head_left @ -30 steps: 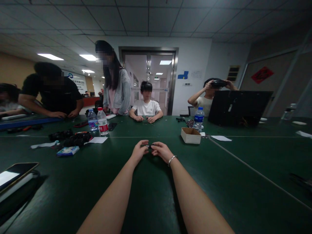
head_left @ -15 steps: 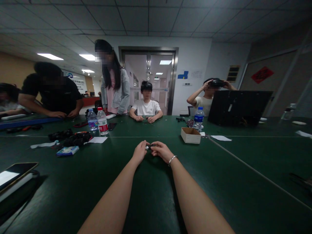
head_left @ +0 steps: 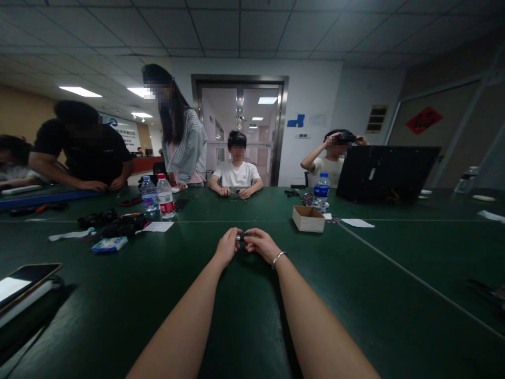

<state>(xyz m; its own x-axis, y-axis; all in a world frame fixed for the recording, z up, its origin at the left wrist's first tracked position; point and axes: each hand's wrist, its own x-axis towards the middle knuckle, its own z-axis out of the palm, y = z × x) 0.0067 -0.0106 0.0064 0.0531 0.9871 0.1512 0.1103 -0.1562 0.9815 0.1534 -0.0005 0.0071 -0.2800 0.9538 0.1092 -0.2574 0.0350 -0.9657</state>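
Note:
Between my two hands, just above the green table point(head_left: 244, 305), is a small black-and-silver object point(head_left: 240, 237), too small for me to tell its kind. My left hand point(head_left: 226, 247) pinches its silver end between thumb and fingers. My right hand point(head_left: 262, 245), with a silver bracelet at the wrist, grips the dark end with closed fingers. The fingertips cover much of the object. To the right, beyond my hands, stands a small open cardboard box point(head_left: 308, 221).
Water bottles point(head_left: 165, 202) stand at the left, near black gear point(head_left: 122, 225) and a tissue pack point(head_left: 109, 245). A phone point(head_left: 29, 279) lies near left. Another bottle point(head_left: 321, 192) and a black monitor point(head_left: 389, 173) stand at the right. Several people are around the table.
My hands stay almost still on the small object. Across the table, the standing person has shifted left and put a hand down toward the table. The person behind the monitor has lowered their arms slightly.

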